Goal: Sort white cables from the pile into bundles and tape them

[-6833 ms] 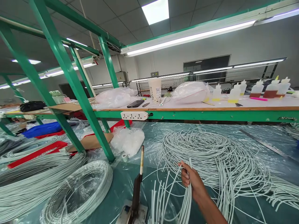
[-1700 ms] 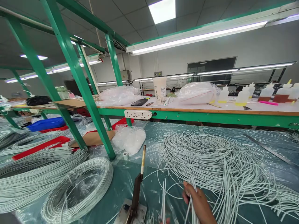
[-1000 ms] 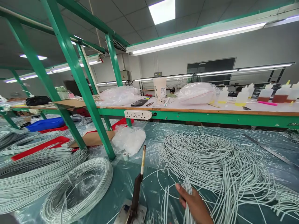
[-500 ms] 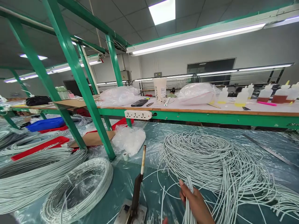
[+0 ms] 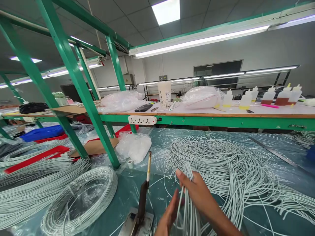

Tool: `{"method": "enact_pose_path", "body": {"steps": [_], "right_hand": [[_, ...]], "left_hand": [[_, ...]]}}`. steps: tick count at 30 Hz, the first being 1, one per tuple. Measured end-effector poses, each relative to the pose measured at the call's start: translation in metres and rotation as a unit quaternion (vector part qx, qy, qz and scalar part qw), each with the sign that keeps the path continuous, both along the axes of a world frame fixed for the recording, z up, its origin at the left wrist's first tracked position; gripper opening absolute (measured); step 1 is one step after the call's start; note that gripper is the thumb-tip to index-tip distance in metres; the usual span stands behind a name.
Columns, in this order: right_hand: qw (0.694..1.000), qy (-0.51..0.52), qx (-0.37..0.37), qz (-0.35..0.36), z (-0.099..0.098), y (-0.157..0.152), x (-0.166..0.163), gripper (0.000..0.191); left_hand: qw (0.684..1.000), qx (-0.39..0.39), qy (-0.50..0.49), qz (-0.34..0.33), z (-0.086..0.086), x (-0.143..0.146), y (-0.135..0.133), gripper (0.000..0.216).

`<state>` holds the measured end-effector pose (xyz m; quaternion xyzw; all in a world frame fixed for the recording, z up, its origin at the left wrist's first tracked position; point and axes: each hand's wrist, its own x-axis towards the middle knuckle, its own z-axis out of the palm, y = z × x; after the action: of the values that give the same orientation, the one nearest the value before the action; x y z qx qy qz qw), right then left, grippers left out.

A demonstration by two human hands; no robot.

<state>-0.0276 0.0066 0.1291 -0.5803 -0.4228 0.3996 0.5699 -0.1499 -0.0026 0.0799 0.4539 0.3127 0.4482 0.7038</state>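
Note:
My right hand (image 5: pixel 197 193) is closed round a bundle of thin white cables (image 5: pixel 188 203), their cut ends sticking up past my fingers. My left hand (image 5: pixel 169 216) rises from the bottom edge with its fingers stretched flat against the left side of that bundle. Behind the hands lies a large loose coil of the same white cable (image 5: pixel 221 160) on the plastic-covered table. A lever cutter with a dark upright handle (image 5: pixel 144 196) stands just left of my left hand.
Tight wrapped cable coils (image 5: pixel 78 200) lie at the left. Green frame posts (image 5: pixel 78 88) slant up from the table. A raised shelf (image 5: pixel 221 114) carries a power strip (image 5: pixel 142 120), phone, cup, plastic bags and squeeze bottles (image 5: pixel 283 95). Red and blue trays (image 5: pixel 41 134) sit far left.
My right hand has lifted the cable bundle up and leftward. My left hand has come into view and laid itself against the bundle.

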Motion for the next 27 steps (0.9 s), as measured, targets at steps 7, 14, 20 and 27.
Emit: {"method": "enact_pose_path", "body": {"steps": [7, 14, 20, 27], "right_hand": [[0.967, -0.188, 0.172, 0.018, 0.087, 0.008, -0.007, 0.040], [0.935, -0.226, 0.271, 0.010, 0.103, 0.018, 0.045, 0.056], [0.962, 0.027, 0.221, 0.157, 0.027, 0.020, 0.051, 0.079], [0.974, -0.096, 0.043, 0.199, -0.066, -0.015, 0.059, 0.021]], "left_hand": [[0.974, 0.178, 0.128, -0.058, 0.100, 0.035, 0.022, 0.026], [0.980, 0.196, -0.021, -0.037, 0.127, 0.083, 0.065, 0.016], [0.962, 0.159, -0.224, -0.016, 0.162, 0.112, 0.085, 0.014], [0.942, 0.179, -0.264, -0.103, 0.195, 0.091, 0.086, 0.028]]}}
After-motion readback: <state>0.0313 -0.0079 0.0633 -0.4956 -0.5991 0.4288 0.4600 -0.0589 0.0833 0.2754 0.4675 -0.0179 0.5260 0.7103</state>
